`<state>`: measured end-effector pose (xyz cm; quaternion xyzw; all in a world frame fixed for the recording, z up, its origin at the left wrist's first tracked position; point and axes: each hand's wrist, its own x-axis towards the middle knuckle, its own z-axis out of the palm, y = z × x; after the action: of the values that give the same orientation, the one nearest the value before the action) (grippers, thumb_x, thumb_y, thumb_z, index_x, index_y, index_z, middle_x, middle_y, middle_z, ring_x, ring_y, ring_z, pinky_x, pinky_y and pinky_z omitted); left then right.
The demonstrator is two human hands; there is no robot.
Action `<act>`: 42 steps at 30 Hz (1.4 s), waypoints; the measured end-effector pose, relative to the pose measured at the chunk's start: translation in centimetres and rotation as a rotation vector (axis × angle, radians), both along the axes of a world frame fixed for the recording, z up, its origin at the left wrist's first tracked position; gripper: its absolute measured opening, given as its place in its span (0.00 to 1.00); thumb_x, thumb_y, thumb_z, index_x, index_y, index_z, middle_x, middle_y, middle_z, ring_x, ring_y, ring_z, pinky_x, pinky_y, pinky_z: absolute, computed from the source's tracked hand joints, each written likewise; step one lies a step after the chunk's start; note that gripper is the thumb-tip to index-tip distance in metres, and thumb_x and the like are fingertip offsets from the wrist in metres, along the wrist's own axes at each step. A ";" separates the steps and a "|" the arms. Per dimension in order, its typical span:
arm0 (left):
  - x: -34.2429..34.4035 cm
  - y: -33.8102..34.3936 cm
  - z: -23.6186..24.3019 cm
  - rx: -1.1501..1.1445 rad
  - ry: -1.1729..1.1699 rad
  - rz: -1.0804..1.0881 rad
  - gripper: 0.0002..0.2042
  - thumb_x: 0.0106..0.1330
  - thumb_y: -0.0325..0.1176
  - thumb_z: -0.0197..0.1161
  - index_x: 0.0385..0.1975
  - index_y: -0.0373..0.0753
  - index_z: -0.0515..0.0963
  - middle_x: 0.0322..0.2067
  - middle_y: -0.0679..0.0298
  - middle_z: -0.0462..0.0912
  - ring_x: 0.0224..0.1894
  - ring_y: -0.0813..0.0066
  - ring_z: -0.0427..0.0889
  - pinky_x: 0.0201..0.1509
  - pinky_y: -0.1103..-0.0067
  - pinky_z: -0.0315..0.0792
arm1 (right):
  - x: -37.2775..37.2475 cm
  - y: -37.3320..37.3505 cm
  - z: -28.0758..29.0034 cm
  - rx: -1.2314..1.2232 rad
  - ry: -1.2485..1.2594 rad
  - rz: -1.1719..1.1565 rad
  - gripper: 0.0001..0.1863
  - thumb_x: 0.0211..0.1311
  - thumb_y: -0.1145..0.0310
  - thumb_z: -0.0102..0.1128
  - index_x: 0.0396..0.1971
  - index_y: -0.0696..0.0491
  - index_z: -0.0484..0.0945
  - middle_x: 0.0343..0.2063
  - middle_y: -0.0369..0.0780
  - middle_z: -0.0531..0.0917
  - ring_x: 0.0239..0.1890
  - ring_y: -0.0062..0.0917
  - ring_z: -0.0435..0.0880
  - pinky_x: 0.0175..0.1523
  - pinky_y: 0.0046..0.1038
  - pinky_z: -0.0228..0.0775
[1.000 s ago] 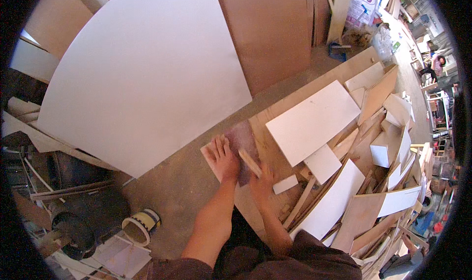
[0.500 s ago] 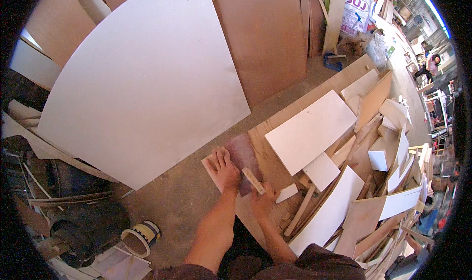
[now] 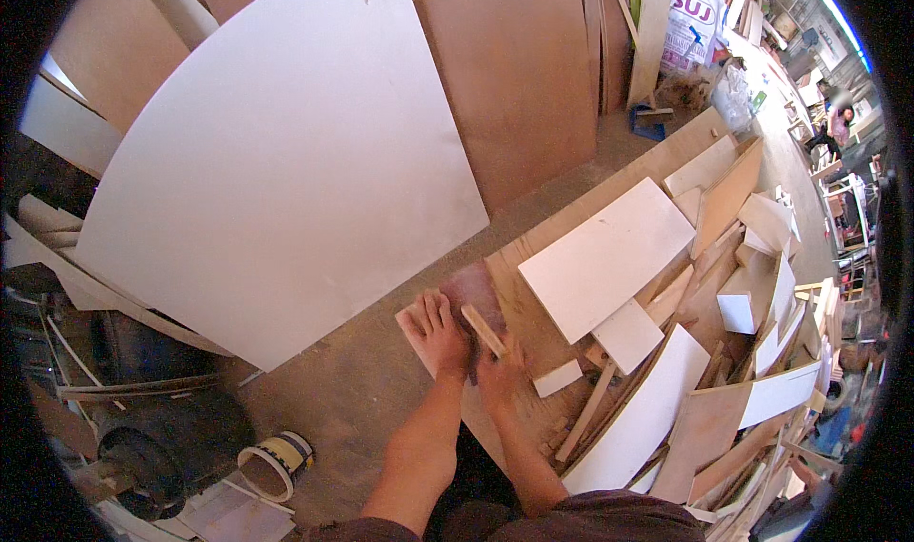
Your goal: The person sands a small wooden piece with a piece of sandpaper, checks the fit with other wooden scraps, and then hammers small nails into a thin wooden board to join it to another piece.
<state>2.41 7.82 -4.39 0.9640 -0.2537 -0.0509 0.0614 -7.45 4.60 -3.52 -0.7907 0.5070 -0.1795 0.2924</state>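
At the near left corner of the wooden bench, my left hand (image 3: 442, 337) lies with its fingers spread, pressing beside a dark reddish sheet (image 3: 473, 290) that looks like sandpaper. Just to its right, my right hand (image 3: 500, 369) is closed round a short narrow wood strip (image 3: 484, 330). The strip slants over the reddish sheet, close to the left hand. Whether it touches the sheet is hard to tell. My right fingertips are partly hidden. A small white block (image 3: 558, 378) rests on the bench to the right of that hand.
White board offcuts (image 3: 609, 256) and wood scraps pile up across the bench's right side. A large white curved panel (image 3: 286, 161) leans beyond the bench, next to a brown board (image 3: 514, 76). On the floor at left lies a bucket (image 3: 274, 466). A person (image 3: 834, 128) is far off.
My right hand and the wood strip have moved slightly up and left, closer to my left hand. The left hand stays nearly in place.
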 end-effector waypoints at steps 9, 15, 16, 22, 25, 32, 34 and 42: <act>0.3 0.0 -0.2 0.007 -0.060 -0.009 0.27 0.66 0.38 0.50 0.65 0.41 0.60 0.71 0.59 0.53 0.75 0.62 0.45 0.75 0.52 0.31 | -3.3 0.7 -0.7 0.056 -0.022 0.163 0.19 0.59 0.61 0.62 0.46 0.57 0.76 0.41 0.48 0.82 0.47 0.43 0.79 0.57 0.45 0.57; 0.1 -0.8 -0.4 -0.032 0.013 0.009 0.26 0.68 0.39 0.50 0.65 0.41 0.61 0.70 0.60 0.55 0.75 0.63 0.45 0.75 0.53 0.30 | 4.1 -3.7 1.6 -0.067 0.072 0.115 0.15 0.57 0.65 0.63 0.42 0.56 0.75 0.38 0.47 0.81 0.46 0.45 0.78 0.56 0.47 0.59; 0.2 -0.7 -0.6 -0.035 0.001 0.012 0.25 0.68 0.39 0.50 0.65 0.41 0.61 0.70 0.60 0.56 0.75 0.63 0.45 0.75 0.53 0.31 | 4.4 -3.9 1.4 -0.138 0.010 0.120 0.16 0.57 0.65 0.63 0.42 0.57 0.75 0.38 0.48 0.81 0.45 0.45 0.78 0.55 0.46 0.60; -0.1 0.3 0.9 0.063 -0.022 0.004 0.26 0.67 0.38 0.49 0.66 0.41 0.61 0.71 0.60 0.55 0.75 0.63 0.44 0.75 0.53 0.29 | -3.3 1.5 2.0 0.031 0.005 0.072 0.19 0.57 0.65 0.63 0.46 0.58 0.74 0.38 0.49 0.81 0.46 0.46 0.77 0.54 0.48 0.60; 0.0 -0.3 0.6 0.017 0.030 0.006 0.27 0.66 0.38 0.50 0.66 0.41 0.60 0.71 0.61 0.55 0.75 0.64 0.44 0.75 0.53 0.28 | 2.4 -3.3 1.9 -0.112 0.014 0.151 0.20 0.57 0.66 0.63 0.48 0.59 0.75 0.38 0.48 0.81 0.47 0.45 0.77 0.55 0.47 0.60; -0.1 0.1 -0.4 -0.038 0.031 0.037 0.27 0.66 0.37 0.51 0.66 0.42 0.60 0.72 0.62 0.53 0.75 0.65 0.44 0.76 0.53 0.28 | -2.4 -0.6 2.6 0.035 0.005 0.178 0.19 0.56 0.66 0.63 0.46 0.59 0.76 0.38 0.49 0.81 0.46 0.44 0.78 0.56 0.47 0.59; -0.1 0.6 0.0 0.107 0.005 -0.011 0.28 0.65 0.38 0.52 0.66 0.42 0.60 0.72 0.61 0.53 0.75 0.65 0.44 0.76 0.53 0.27 | -4.1 0.7 3.0 0.152 0.131 0.126 0.19 0.55 0.67 0.63 0.45 0.59 0.76 0.39 0.49 0.80 0.46 0.45 0.78 0.56 0.49 0.58; -0.2 -0.4 -0.3 -0.125 -0.008 -0.021 0.26 0.66 0.37 0.51 0.65 0.40 0.61 0.71 0.60 0.55 0.75 0.64 0.46 0.75 0.52 0.27 | 3.9 -4.4 1.1 -0.183 0.038 0.128 0.20 0.56 0.67 0.62 0.49 0.57 0.75 0.42 0.48 0.81 0.46 0.42 0.79 0.57 0.47 0.59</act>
<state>2.20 7.43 -4.66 0.9557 -0.2668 -0.0318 0.1202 -3.58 0.20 -2.42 -0.8481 0.4426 -0.1911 0.2201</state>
